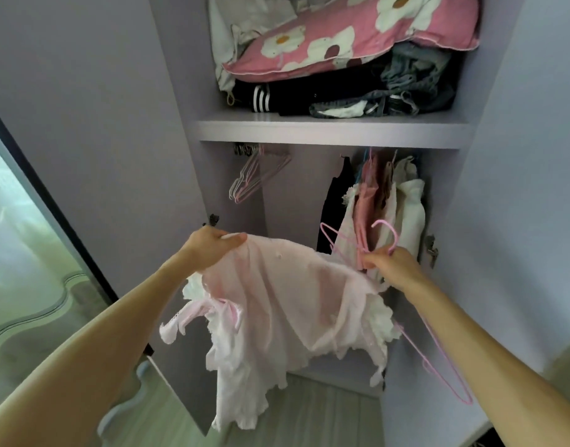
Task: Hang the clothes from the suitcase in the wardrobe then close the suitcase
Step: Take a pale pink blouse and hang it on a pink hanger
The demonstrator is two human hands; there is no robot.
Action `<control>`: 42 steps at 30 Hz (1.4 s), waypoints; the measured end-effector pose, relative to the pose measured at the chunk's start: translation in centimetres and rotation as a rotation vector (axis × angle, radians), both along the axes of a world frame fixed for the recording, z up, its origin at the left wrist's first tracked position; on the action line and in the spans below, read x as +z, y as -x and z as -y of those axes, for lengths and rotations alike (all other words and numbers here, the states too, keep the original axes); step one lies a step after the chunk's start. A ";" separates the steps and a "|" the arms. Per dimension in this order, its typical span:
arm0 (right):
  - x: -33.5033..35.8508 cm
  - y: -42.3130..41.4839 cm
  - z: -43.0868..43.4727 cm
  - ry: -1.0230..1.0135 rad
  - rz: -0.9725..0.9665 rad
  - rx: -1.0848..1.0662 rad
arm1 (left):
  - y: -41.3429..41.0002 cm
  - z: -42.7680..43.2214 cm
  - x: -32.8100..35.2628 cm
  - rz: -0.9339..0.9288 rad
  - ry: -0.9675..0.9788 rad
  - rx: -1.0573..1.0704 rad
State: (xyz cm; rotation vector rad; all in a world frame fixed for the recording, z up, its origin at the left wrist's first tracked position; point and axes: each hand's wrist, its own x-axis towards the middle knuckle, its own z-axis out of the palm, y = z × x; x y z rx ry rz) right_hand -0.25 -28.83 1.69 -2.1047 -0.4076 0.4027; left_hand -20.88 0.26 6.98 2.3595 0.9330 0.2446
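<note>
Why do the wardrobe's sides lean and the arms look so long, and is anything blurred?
Head view: the wide-angle lens splays the wardrobe sides and stretches both forearms toward the corners. Head view: light is soft and even, darker under the shelf. Head view: the pink garment and pink hanger look slightly soft.

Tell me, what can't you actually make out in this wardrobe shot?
The suitcase: nowhere in the head view, outside the frame.
The rail: hidden behind the shelf; only the hooks of the empty hangers show.
The pink hanger: middle covered by the pink garment and the right hand.
The floral pillow: cut off by the top edge.
The left hand: fingertips buried in the garment.
</note>
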 end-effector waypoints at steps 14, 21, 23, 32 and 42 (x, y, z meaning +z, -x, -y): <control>2.9 2.6 -2.3 -0.043 0.143 0.322 | -2.7 0.2 -0.4 0.226 0.281 0.075; 3.4 5.0 -6.6 -0.188 0.055 0.367 | -4.3 3.7 2.1 0.014 -0.132 -0.442; 4.1 5.4 -7.3 -0.307 -0.048 0.347 | -4.6 4.0 2.2 0.000 -0.448 -0.584; 1.6 3.3 -5.9 -0.500 -0.858 0.476 | -4.0 3.3 2.5 0.005 -0.729 -0.619; -1.8 3.3 -6.7 0.265 0.208 0.240 | -2.6 3.4 6.5 0.071 -1.043 -0.560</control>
